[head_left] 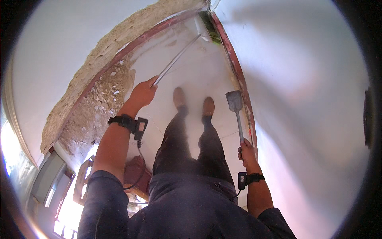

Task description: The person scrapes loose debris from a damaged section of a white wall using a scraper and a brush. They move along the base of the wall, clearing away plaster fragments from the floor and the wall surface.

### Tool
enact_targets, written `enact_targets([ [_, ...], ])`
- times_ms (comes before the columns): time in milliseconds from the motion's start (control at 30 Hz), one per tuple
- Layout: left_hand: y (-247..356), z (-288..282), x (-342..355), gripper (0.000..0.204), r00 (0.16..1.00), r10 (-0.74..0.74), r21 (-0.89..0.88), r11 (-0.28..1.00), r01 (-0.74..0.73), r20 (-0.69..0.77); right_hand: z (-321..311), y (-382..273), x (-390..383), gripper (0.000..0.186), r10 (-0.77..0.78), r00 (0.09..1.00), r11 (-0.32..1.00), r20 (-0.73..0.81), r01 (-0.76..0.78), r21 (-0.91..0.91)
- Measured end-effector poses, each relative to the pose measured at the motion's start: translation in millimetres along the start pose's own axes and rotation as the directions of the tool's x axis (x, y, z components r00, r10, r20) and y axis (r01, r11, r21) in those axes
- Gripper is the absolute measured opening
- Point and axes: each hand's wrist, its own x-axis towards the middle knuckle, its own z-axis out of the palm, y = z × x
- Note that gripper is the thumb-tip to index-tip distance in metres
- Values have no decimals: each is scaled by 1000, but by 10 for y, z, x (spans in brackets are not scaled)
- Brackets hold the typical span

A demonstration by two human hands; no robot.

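My left hand [143, 92] is closed around the silver handle [177, 56] of a long broom, whose head [207, 30], white with green bristles, rests on the pale floor [191, 67] at the foot of the reddish baseboard ahead. My right hand [246, 153] grips the handle of a small grey shovel [234, 101] with a flat, squarish blade, held beside the right-hand wall's baseboard. Both my wrists carry black strapped devices with cables. My shoes [208, 106] show below the tools on the dusty floor.
Crumbled plaster and debris [101, 99] lie along the left wall, which has a rough exposed band [91, 59] above red trim. The white right wall [302, 99] runs close beside me. A dark red object [137, 173], wooden pieces [85, 175] and a bright opening are at the lower left.
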Motion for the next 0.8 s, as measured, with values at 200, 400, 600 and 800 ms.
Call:
enact_targets([
  [200, -344, 356, -744, 48, 984, -172, -97, 980, 176, 46, -103, 66, 66, 37, 0, 1000, 999, -31, 2, 37],
  [400, -126, 326, -374, 44, 998, 32, -22, 999, -33, -46, -53, -13, 1, 37, 17, 1000, 1000, -20, -17, -4],
  [600, -460, 317, -250, 45, 994, -99, -81, 992, 96, -43, -18, -62, -43, 36, -4, 1000, 1000, -7, 3, -25],
  [800, -823, 303, -1253, 45, 810, -566, -335, 741, 581, 153, -98, -49, -13, 37, 3, 999, 1000, -38, -3, -13],
])
